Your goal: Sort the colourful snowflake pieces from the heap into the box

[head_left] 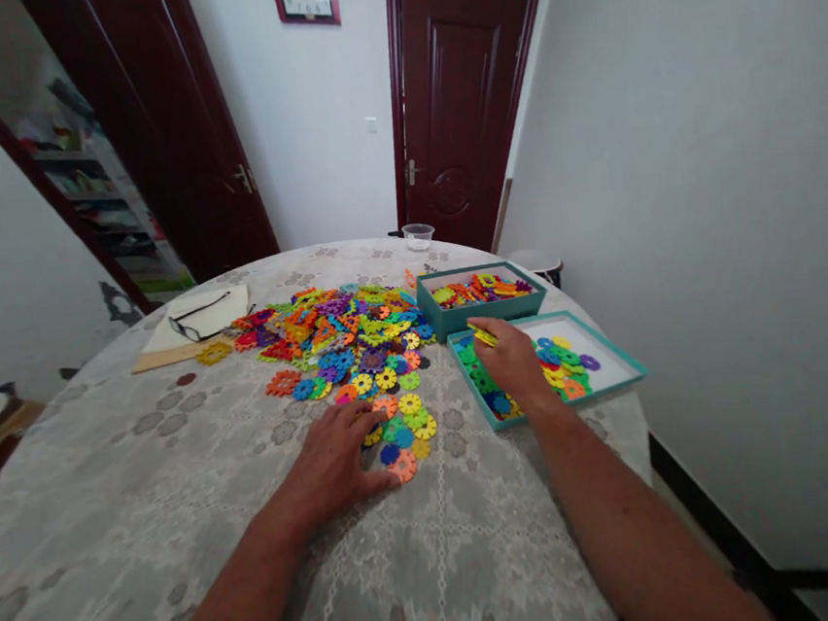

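Observation:
My left hand (345, 454) rests on the tablecloth with fingers apart, its fingertips touching a small spread of colourful snowflake discs (411, 421). An orange disc (404, 465) lies by the thumb. Above the teal-rimmed box lid (620, 359), my right hand (506, 352) is closed around yellow snowflake discs (484, 335); how many I cannot tell. Green and blue discs lie in the lid's left part, and mixed ones (569, 359) to the right of my wrist. Behind the spread is a big heap of discs and toothed plastic pieces (342, 322).
A teal box (484, 316) with orange, yellow and red pieces stands behind the lid. Glasses (199, 321) lie on a pale cloth or paper (168, 339) at the left. A clear plastic bowl (419, 237) sits at the table's far edge. A wall runs along the right.

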A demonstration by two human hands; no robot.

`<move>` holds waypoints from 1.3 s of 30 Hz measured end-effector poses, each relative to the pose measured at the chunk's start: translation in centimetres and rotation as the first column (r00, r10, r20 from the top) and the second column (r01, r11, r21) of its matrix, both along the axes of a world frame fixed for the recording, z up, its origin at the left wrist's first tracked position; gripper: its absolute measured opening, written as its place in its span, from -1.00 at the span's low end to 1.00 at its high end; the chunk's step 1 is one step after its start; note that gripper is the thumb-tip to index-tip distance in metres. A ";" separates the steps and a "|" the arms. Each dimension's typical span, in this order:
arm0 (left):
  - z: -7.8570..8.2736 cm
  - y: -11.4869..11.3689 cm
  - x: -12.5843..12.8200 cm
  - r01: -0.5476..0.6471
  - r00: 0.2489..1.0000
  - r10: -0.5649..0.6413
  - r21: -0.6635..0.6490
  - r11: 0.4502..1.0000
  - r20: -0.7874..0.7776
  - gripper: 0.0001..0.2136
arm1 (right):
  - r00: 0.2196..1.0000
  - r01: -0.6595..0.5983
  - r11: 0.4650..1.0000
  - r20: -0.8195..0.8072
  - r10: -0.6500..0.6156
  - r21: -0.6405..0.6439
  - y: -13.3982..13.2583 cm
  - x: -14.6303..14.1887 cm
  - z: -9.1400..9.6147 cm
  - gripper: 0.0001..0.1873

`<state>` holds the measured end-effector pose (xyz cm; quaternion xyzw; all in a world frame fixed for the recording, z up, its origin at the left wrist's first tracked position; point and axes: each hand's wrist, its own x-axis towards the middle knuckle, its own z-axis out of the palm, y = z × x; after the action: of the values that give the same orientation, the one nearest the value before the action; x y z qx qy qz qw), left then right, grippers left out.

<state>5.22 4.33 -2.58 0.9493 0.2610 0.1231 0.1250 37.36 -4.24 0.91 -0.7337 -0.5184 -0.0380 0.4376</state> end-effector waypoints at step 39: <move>-0.3 -0.2 0.7 0.055 0.994 -0.053 -0.015 0.998 0.092 -0.62 | 0.779 -0.509 0.697 0.074 0.623 -0.506 -1.4 -10.3 -2.3 -0.50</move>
<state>5.95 4.15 -2.91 0.9482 0.2303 0.1607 0.1484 27.04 -5.65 -1.34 -0.6080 -0.7626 0.1345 0.1755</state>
